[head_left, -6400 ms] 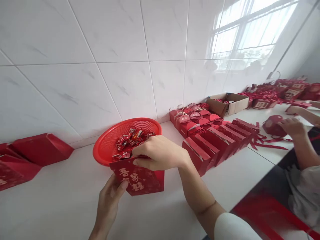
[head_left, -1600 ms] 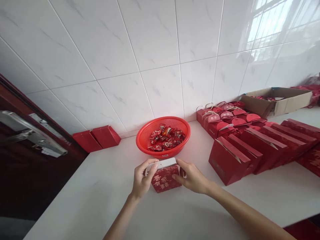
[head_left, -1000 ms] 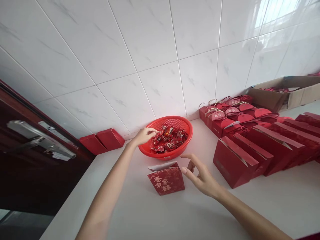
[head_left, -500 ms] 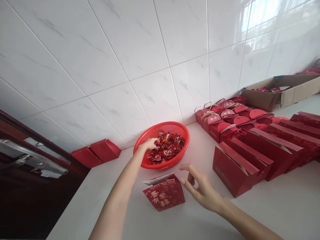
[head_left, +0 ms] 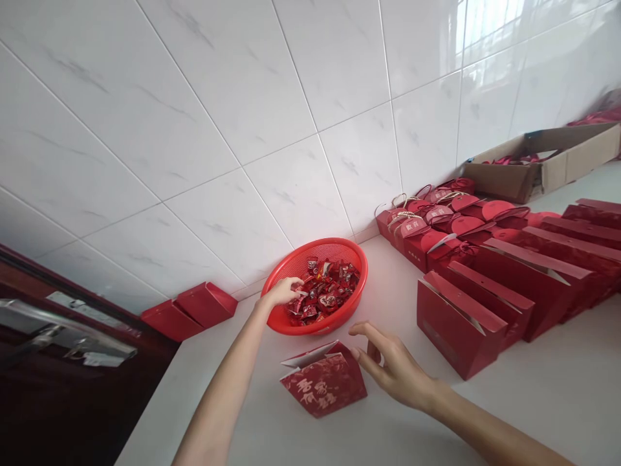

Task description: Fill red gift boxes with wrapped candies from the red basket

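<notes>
A red plastic basket (head_left: 359, 299) holds many small wrapped candies (head_left: 334, 285) in red wrappers. My left hand (head_left: 284, 291) reaches over the left rim, its fingers bent down at the candies; anything between them is too small to make out. In front of the basket stands a small red paper gift box (head_left: 324, 386) with gold characters, its top flaps raised. Beside the box's upper right edge is my right hand (head_left: 395, 366), fingers curved and apart from the thumb, holding nothing. The thumb tip is close to the box; whether they touch I cannot tell.
Several upright red boxes (head_left: 460, 330) with raised tops line the right of the white counter (head_left: 388, 433). Behind them are closed red boxes with cord handles (head_left: 412, 226) and a cardboard carton (head_left: 519, 178). Two red boxes (head_left: 206, 304) lean against the tiled wall at left.
My left hand has drawn back slightly toward the basket's left rim. My right hand stays beside the gift box. The view has tilted a little.
</notes>
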The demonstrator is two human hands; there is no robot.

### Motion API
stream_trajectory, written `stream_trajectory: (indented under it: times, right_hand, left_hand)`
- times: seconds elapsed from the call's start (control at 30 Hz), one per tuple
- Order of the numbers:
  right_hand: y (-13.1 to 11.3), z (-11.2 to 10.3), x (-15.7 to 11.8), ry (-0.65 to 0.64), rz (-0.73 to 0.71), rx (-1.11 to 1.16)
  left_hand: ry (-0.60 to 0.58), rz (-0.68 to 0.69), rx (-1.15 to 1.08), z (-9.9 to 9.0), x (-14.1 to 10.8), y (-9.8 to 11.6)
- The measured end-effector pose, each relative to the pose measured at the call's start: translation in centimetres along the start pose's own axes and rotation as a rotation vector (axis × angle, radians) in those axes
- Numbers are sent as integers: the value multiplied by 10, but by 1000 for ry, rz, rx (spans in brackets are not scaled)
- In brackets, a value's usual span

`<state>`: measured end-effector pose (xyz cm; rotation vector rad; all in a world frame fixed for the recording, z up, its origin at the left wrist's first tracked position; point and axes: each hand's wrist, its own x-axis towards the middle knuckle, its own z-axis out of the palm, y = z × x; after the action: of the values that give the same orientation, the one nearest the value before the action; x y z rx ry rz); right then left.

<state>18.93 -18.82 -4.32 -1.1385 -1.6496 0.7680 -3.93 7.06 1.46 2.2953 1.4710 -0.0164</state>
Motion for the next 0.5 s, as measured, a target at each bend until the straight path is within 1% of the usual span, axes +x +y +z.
stream_trajectory:
  times: [0.1,0.2,0.3,0.4,0.5]
  right_hand:
    - [0,0,0,3,5,-2]
    - [-1,-1,0,-8,17,-5]
    - [-2,-1,0,-17,24,-19]
    - [-2,-1,0,-18,27,-19]
    - [-2,-1,-1,-18,27,-11]
  left_hand:
    - [12,36,14,3,2,9]
    - [-23,64,37,9,8,22]
    - [-61,63,66,16,18,35]
    - [-97,43,74,21,27,44]
    - [-135,47,23,22,30,49]
